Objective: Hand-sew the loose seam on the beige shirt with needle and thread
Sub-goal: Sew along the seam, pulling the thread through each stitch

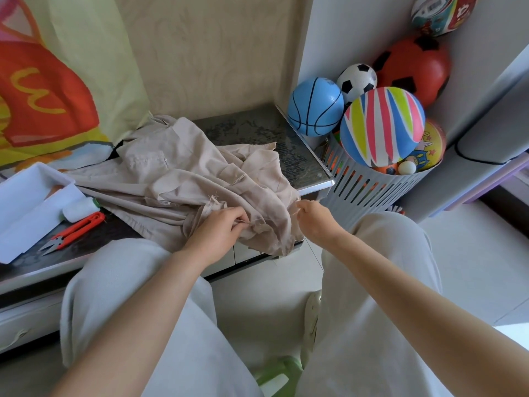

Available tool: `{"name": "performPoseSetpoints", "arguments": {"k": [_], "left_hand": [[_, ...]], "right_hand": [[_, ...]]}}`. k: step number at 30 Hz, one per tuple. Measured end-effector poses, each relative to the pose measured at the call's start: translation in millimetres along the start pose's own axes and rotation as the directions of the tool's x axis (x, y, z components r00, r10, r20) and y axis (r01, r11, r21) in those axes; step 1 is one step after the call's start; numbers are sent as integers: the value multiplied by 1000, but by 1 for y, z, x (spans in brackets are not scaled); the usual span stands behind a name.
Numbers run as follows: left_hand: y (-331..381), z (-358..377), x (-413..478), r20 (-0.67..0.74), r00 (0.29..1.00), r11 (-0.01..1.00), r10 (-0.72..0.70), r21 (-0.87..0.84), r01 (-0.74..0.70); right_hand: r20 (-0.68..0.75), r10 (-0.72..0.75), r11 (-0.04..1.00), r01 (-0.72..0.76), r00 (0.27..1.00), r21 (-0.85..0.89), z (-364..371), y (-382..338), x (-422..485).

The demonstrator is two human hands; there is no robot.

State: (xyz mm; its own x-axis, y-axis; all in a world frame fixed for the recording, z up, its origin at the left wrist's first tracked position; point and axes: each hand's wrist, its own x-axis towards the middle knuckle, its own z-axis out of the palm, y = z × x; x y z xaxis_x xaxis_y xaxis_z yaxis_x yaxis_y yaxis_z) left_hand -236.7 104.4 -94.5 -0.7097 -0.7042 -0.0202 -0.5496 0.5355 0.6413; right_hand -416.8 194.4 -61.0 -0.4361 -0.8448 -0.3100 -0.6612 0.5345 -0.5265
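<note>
Shirt [200, 179] lies crumpled on the bench [257, 130], with one fold hanging over the near edge. The cloth looks soft, light and floppy and will probably bunch and slip, so hold it right beside the frayed seam. Left hand [220, 227] fingers are curled, pinching that fold. Right hand [313, 217] is at the shirt's right edge, fingers pinched tight, probably on the needle, which is too small to see. Thin thread [315, 257] trails below. Red snips [77, 227], spool [78, 209] and tray [25, 202] sit left, ball basket [372, 187] right.
</note>
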Motion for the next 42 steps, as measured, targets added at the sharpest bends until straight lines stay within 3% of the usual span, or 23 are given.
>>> {"name": "performPoseSetpoints", "arguments": {"k": [4, 6, 13, 22, 29, 42], "left_hand": [[2, -3, -2, -20, 1000, 1000, -3, -28, 2], [3, -4, -4, -43, 999, 1000, 6, -18, -7], [-2, -6, -7, -94, 996, 999, 12, -46, -17], [-3, -9, -10, -114, 993, 997, -11, -82, 2], [-2, -10, -8, -122, 992, 997, -28, -74, 19], [-3, -7, -6, -110, 990, 988, -86, -135, 71]], "right_hand": [[-200, -140, 967, 177, 970, 183, 8, -4, -7], [-234, -175, 934, 236, 956, 267, 13, -10, -8], [-121, -157, 905, 192, 980, 380, 42, -27, -4], [-187, -156, 889, 221, 970, 402, 52, -33, -2], [-119, -115, 864, 159, 986, 478, 47, -25, -1], [-51, -222, 890, 223, 974, 398, 44, -17, 2]]}}
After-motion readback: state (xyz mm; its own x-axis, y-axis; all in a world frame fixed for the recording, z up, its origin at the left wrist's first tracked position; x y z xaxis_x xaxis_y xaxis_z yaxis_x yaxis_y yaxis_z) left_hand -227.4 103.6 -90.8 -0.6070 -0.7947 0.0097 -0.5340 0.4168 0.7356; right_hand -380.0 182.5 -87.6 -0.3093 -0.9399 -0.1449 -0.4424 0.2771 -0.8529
